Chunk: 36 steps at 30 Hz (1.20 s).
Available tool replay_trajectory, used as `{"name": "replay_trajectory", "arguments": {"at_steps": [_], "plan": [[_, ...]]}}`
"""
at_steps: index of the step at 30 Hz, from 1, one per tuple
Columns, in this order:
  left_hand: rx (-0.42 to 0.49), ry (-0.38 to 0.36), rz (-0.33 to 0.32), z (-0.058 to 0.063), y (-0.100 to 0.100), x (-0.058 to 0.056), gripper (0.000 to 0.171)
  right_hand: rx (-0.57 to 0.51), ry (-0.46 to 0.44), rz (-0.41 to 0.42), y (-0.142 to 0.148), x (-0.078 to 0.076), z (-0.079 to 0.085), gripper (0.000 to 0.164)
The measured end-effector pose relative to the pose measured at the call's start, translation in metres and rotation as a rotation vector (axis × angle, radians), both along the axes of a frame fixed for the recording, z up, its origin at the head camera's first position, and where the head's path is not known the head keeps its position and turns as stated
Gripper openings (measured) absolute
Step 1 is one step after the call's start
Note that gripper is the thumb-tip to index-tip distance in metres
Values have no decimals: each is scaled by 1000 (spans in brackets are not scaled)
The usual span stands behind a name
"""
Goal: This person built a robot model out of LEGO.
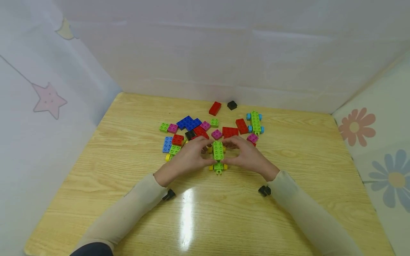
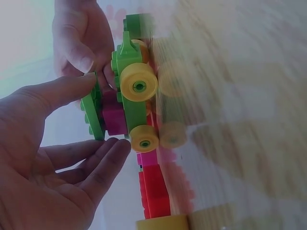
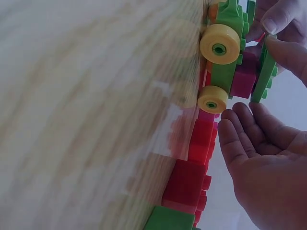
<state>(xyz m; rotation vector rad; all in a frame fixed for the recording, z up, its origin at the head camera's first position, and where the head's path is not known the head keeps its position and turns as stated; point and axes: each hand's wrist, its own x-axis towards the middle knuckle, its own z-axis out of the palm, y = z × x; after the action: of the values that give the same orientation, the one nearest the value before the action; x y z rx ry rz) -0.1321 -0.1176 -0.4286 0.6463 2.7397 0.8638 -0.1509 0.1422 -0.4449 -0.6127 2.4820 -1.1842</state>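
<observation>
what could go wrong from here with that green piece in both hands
The flat green studded plastic plate, pinched by the left hand and right hand, looks tilted over the boxy purple plastic block, so it might seat crooked. The long green plastic base stands on round yellow wheels and could roll under an uneven push. The right fingers might also nudge the rectangular red plastic brick just beyond them.

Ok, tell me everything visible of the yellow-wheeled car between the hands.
The yellow-wheeled car looks plastic: a green studded base with yellow wheels, a forked coupling at the near end, a purple block on top and a green studded plate above that. It stands upright on the table. The left hand and right hand pinch the plate; whether it is seated isn't clear.
</observation>
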Motion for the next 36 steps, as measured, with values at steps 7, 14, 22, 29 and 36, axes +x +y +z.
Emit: {"name": "replay_trajectory", "arguments": {"at_steps": [7,14,22,29,36], "plan": [[-9,4,4,0,1,1,78,14,15,9,0,-1,0,70],[3,-7,14,-1,2,1,78,33,10,16,1,-2,1,70],[24,-29,23,-1,2,0,78,18,9,18,2,-1,1,70],[47,-49,14,1,2,0,77,8,11,33,2,0,2,70],[53,-58,14,0,2,0,78,3,10,47,4,0,0,74]]}}
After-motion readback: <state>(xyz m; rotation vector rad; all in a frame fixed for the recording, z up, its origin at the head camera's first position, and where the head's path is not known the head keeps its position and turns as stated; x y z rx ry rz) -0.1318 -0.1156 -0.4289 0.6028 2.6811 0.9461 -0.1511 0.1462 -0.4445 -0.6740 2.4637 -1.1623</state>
